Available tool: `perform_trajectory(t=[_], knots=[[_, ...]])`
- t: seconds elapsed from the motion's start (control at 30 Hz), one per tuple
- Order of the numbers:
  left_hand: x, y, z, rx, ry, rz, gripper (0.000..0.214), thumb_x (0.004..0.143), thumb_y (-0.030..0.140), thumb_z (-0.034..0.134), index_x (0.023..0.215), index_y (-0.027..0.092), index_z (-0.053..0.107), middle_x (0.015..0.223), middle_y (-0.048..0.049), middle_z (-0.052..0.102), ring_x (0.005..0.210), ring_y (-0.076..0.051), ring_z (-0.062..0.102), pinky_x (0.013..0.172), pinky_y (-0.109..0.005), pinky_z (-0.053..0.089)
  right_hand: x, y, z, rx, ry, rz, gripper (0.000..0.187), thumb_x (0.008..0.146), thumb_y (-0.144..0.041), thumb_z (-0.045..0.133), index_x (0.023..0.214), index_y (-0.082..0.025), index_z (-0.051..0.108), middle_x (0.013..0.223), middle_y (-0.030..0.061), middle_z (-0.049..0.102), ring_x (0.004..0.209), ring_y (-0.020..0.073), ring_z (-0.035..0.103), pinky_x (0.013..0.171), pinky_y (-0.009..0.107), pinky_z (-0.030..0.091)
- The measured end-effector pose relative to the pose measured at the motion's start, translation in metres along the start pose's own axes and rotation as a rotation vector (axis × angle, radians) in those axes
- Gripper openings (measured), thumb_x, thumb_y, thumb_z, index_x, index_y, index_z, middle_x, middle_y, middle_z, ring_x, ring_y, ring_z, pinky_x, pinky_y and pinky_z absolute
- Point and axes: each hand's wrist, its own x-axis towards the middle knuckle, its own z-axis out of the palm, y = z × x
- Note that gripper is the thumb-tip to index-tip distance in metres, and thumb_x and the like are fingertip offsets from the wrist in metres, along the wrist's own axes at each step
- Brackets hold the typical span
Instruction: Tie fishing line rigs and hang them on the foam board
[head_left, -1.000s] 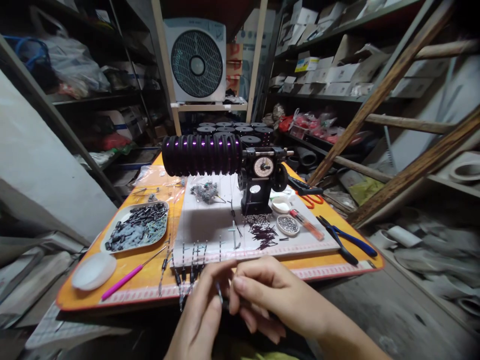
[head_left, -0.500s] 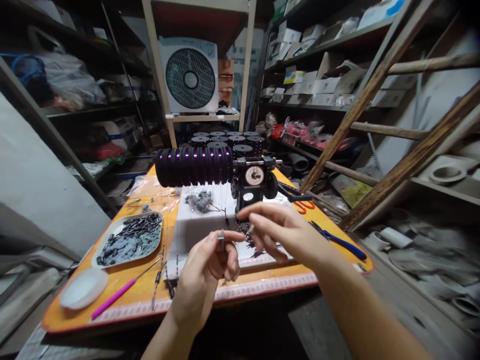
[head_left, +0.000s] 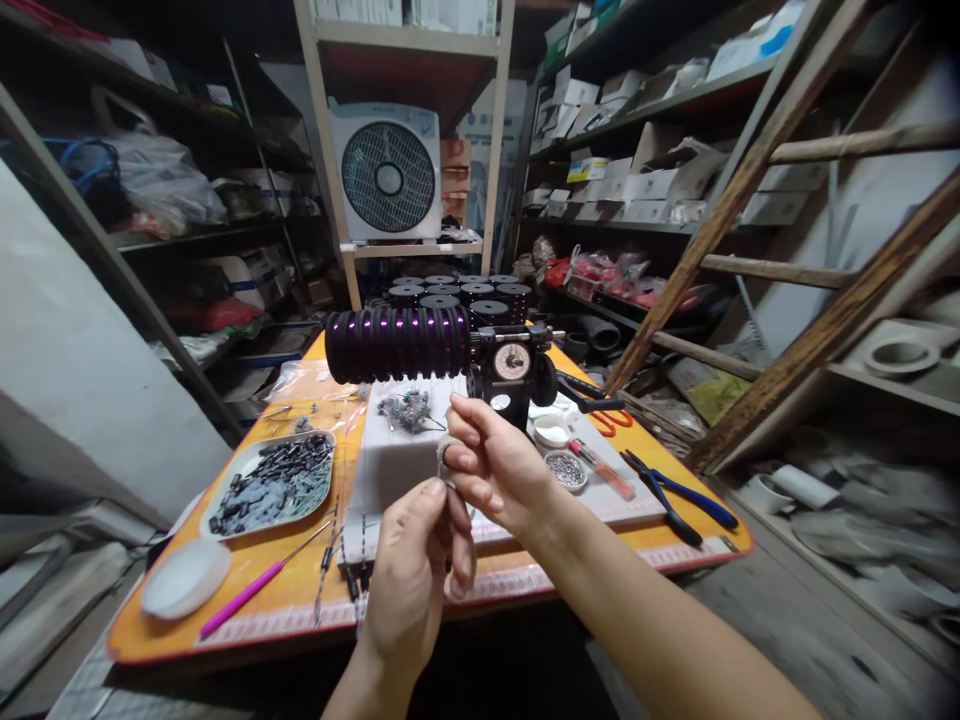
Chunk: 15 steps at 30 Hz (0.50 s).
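Note:
My left hand (head_left: 416, 575) and my right hand (head_left: 495, 465) meet in front of me above the near edge of the orange table (head_left: 300, 570). Both are closed in a pinch on a small thin piece between the fingertips, too small to name. Behind them stands a black winding machine (head_left: 514, 370) with a row of purple-lit black spools (head_left: 397, 342). Finished beaded strands (head_left: 352, 560) lie on the white mat (head_left: 405, 465) just left of my hands.
A tray of dark beads (head_left: 274, 482), a white lid (head_left: 184, 577) and a pink-handled tool (head_left: 247, 590) lie at the left. Small dishes (head_left: 564, 470), orange scissors (head_left: 611, 418) and blue pliers (head_left: 679, 495) lie at the right. Shelves, a fan (head_left: 388, 178) and a wooden ladder (head_left: 757, 260) surround the table.
My hands rose from below the table edge, parted briefly with the right reaching toward the mat, and have come together again in a pinch. The view shifted slightly.

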Motion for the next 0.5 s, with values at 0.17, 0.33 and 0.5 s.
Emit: perform_trajectory(t=[0.17, 0.33, 0.5], knots=[[-0.011, -0.005, -0.002, -0.064, -0.020, -0.082, 0.036, 0.090, 0.038, 0.043, 0.068, 0.011, 0.047, 0.041, 0.0004, 0.041, 0.035, -0.007, 0.036, 0.038, -0.018, 0.029, 0.003, 0.001, 0.002, 0.045, 0.082, -0.058, 0.040, 0.091, -0.038, 0.038, 0.066, -0.016, 0.016, 0.045, -0.0039, 0.034, 0.025, 0.0064, 0.029, 0.024, 0.014, 0.012], [-0.028, -0.009, 0.002, -0.128, -0.027, -0.168, 0.034, 0.092, 0.038, 0.040, 0.074, 0.010, 0.049, 0.046, -0.0014, 0.047, 0.035, -0.008, 0.041, 0.039, -0.018, 0.032, 0.003, -0.004, 0.000, 0.023, 0.094, -0.066, 0.040, 0.091, -0.037, 0.040, 0.067, -0.015, 0.017, 0.046, -0.0041, 0.033, 0.026, 0.0052, 0.027, 0.025, 0.013, 0.010], [-0.039, -0.009, 0.004, -0.227, 0.016, -0.198, 0.032, 0.095, 0.027, 0.031, 0.079, 0.009, 0.052, 0.048, -0.0025, 0.050, 0.034, -0.009, 0.045, 0.039, -0.017, 0.033, 0.002, -0.003, -0.003, -0.002, 0.077, -0.046, 0.039, 0.092, -0.039, 0.039, 0.068, -0.016, 0.019, 0.048, -0.0044, 0.034, 0.027, 0.0049, 0.028, 0.025, 0.013, 0.011]])
